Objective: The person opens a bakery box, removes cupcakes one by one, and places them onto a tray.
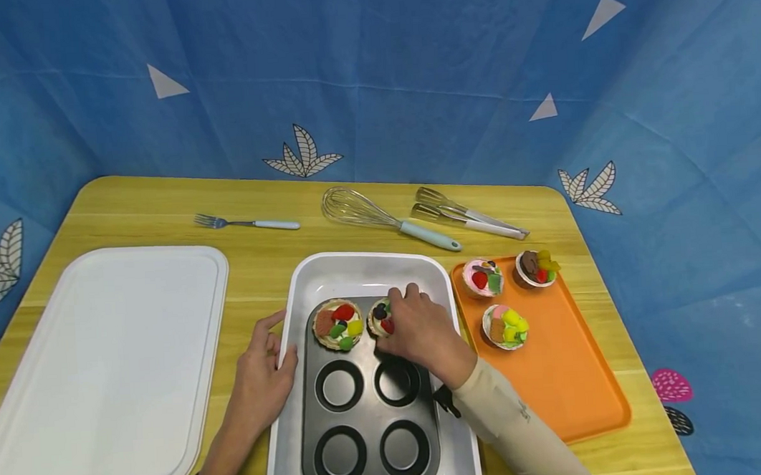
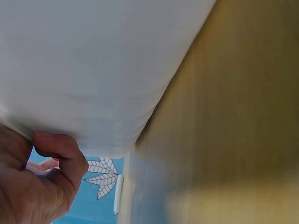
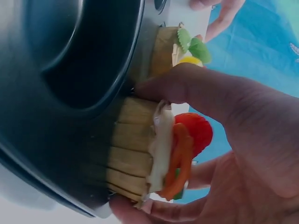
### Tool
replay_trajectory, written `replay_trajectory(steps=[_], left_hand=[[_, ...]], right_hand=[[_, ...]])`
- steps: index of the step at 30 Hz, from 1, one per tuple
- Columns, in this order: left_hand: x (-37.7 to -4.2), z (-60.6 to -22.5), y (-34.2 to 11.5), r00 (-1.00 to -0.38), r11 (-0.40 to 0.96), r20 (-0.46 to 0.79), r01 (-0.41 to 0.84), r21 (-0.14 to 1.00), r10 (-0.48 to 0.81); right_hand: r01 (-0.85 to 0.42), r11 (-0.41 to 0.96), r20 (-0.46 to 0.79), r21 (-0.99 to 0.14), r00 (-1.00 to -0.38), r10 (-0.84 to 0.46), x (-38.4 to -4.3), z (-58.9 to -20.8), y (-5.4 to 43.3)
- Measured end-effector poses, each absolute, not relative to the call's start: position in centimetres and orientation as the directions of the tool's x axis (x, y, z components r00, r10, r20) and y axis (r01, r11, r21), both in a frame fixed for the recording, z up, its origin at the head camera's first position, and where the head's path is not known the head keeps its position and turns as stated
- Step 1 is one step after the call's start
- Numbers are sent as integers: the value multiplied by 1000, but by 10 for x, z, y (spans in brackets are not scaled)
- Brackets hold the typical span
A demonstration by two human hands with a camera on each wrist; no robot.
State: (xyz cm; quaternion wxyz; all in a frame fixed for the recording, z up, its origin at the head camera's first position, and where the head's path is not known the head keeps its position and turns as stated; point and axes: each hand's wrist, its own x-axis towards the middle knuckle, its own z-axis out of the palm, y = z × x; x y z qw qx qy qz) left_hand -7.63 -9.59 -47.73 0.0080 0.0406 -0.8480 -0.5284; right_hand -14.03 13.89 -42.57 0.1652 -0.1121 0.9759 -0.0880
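My right hand (image 1: 427, 335) pinches a fruit-topped tart (image 3: 133, 147) by its sides between thumb and fingers, at the upper right cup of a dark muffin tin (image 1: 370, 417). White cream, a red berry and an orange strip top this tart in the right wrist view. A second fruit tart (image 1: 338, 325) sits in the upper left cup. The tin lies inside a deep white tray (image 1: 369, 267). At that tray's left rim, my left hand (image 1: 265, 376) holds on, with curled fingers against the wall in the left wrist view.
An orange tray (image 1: 555, 372) on the right bears three decorated cupcakes. Behind the white tray lie a whisk (image 1: 379, 216), tongs (image 1: 472, 215) and a fork (image 1: 247, 222). A flat white board (image 1: 103, 367) occupies the table's left side. Blue cloth hangs behind.
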Motion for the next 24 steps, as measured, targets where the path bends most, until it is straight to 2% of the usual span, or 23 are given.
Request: replay_trajectory(steps=[12, 24], left_hand=[[-76, -475, -95, -997, 418, -30, -56, 907, -69], [-76, -476, -96, -997, 431, -28, -58, 901, -77]], right_hand=[[-168, 950, -315, -265, -916, -249, -146, -432, 139], [-201, 935, -255, -293, -926, -279, -143, -431, 141]])
